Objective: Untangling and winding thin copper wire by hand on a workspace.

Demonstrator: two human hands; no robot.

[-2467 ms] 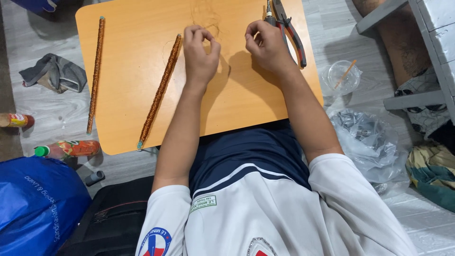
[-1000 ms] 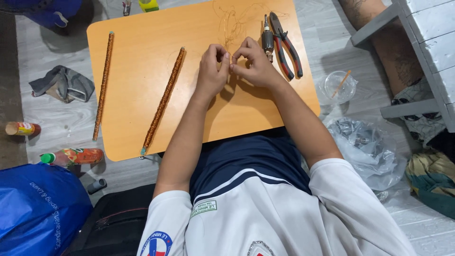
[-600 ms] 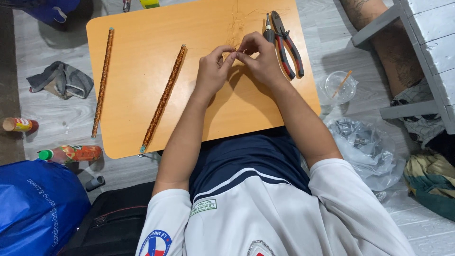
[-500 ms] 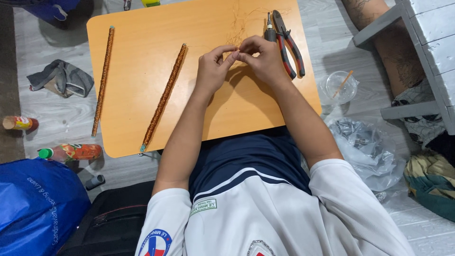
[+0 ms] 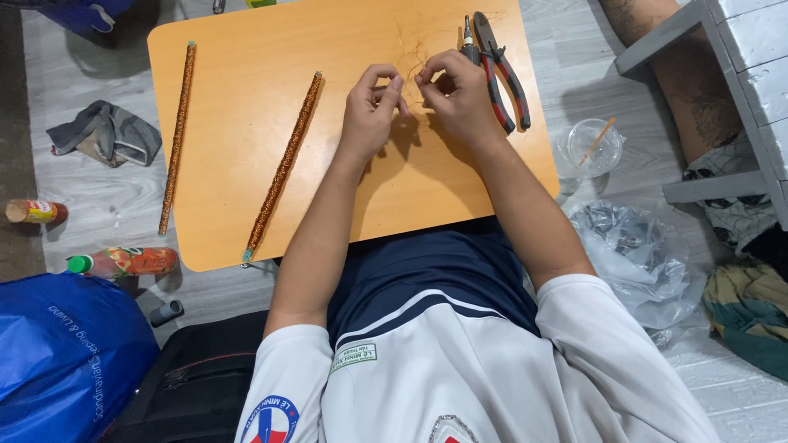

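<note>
My left hand [image 5: 371, 107] and my right hand [image 5: 456, 92] meet fingertip to fingertip over the orange table top [image 5: 246, 82]. Between them they pinch a thin copper-coloured wire [image 5: 410, 57], whose loose strands trail off toward the table's far edge. Two long sticks wrapped in copper wire lie to the left: one [image 5: 284, 164] close to my left hand, the other [image 5: 176, 135] near the left edge. Just right of my right hand lie red-handled pliers [image 5: 502, 70] and a small screwdriver [image 5: 468, 45].
On the floor: a grey rag [image 5: 107, 135], two bottles [image 5: 123, 262] [image 5: 33, 212], a blue bag [image 5: 66, 353], a black bag [image 5: 197, 377]. At right: a clear cup with a stick [image 5: 593, 148], a plastic bag [image 5: 636, 254], and another person's leg [image 5: 681, 74] by a grey bench [image 5: 739, 74].
My hands were apart on the table, then came together over the wire. They now work it with the fingertips, slightly higher up. The view shifted a little.
</note>
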